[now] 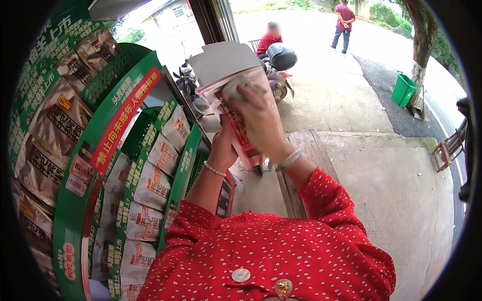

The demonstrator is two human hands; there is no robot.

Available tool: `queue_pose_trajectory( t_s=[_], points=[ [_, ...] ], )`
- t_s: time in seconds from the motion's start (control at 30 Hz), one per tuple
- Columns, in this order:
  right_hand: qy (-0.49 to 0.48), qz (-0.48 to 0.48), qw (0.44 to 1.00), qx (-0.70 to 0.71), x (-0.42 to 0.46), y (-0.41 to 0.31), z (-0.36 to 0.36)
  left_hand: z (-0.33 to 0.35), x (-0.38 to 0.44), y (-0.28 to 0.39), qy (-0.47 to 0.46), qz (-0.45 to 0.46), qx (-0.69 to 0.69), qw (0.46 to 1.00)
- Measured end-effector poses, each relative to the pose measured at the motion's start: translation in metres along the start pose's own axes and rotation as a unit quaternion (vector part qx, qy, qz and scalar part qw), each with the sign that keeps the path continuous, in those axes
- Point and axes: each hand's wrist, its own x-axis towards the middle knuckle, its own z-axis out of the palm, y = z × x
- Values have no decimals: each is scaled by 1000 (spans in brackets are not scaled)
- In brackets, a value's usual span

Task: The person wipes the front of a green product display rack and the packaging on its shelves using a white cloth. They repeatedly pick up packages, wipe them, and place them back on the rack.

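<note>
A red and white printed box or display carton (246, 124) with a pale grey upright flap (226, 64) is held up before me. My left hand (223, 146) grips its lower left side, a beaded bracelet on the wrist. Against the front of the carton lies my right hand (260, 120), slightly blurred, with a whitish cloth (237, 85) under its fingers. The carton's contents, if any, cannot be made out.
Green display racks (124, 94) with packaged goods (152, 186) stand at left. A wooden bench (307, 150) is beyond my right forearm. Farther off are a seated person (268, 42), parked scooters (278, 81), a standing person (344, 22), a green bin (404, 89) and a wooden chair (446, 154).
</note>
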Motion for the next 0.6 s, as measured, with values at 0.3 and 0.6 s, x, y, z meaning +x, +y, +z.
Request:
queue_pose_trajectory(
  t_s=[0.3,0.6],
  points=[
    [-103,3,994,28,-88,-17,-1,-27,11,-2,-161,38,-58,985],
    [21,8,997,67,-35,20,-50,-22,5,-3,25,32,-54,998]
  ],
)
